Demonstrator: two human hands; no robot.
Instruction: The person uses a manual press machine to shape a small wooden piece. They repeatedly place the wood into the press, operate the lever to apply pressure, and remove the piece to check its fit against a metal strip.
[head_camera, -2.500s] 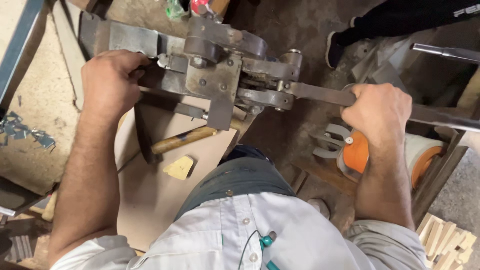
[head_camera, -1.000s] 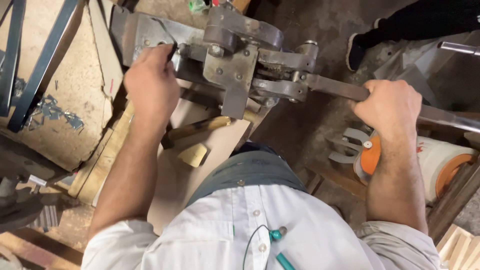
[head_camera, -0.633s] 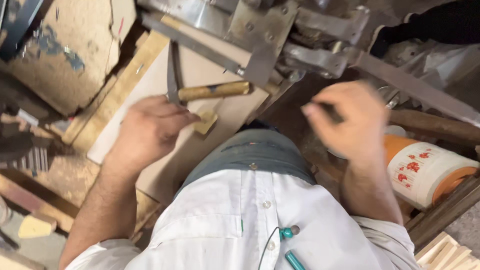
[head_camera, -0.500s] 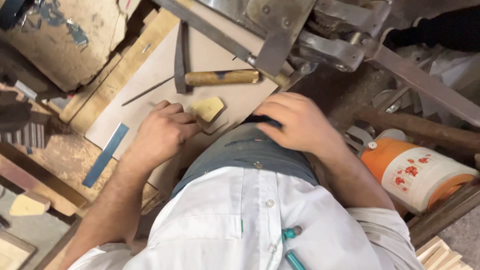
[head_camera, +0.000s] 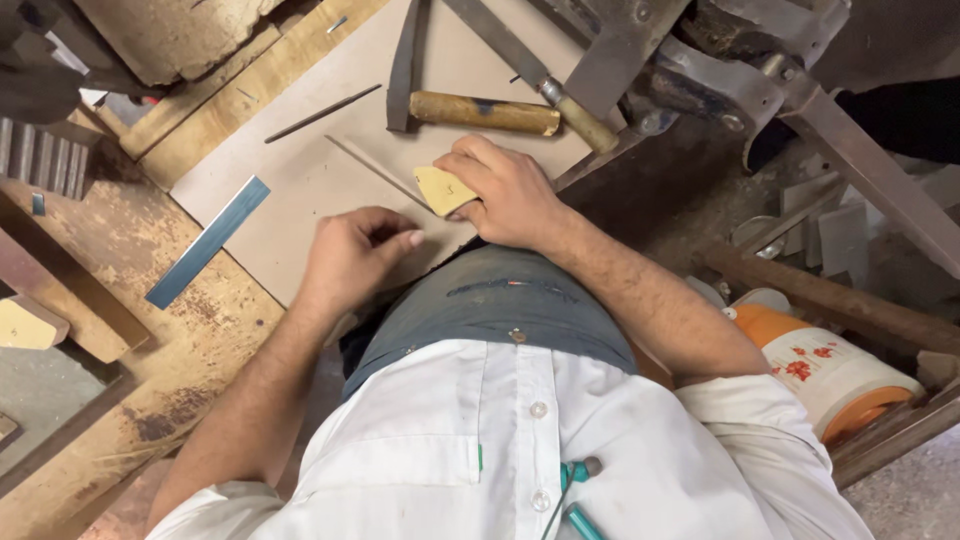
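Right hand (head_camera: 505, 195) at centre, clamped on small yellowish wedge-shaped block (head_camera: 443, 189), fingers over its right edge, block lying flat on tan board (head_camera: 300, 170). Left hand (head_camera: 352, 258) just at 8 o'clock of block, fingers curled, fingertips pinched together on board surface; whether anything sits in the pinch, cannot tell. Hands close but apart. Thin strip (head_camera: 375, 170) lying diagonally on board, running toward block from 10 o'clock. Wooden-handled tool (head_camera: 485, 112) at 12 o'clock of right hand, handle horizontal, dark metal blade (head_camera: 403, 65) at its left end pointing toward 12. Thin dark rod (head_camera: 322, 113) at 10 o'clock, loose on board. Blue flat bar (head_camera: 208, 241) at 9 o'clock of left hand, slanted, half off board edge onto worn wooden bench (head_camera: 150, 340). Heavy metal lever machine (head_camera: 740, 70) at 1 o'clock. Orange-and-white floral jug (head_camera: 825, 365) on its side at 4 o'clock.
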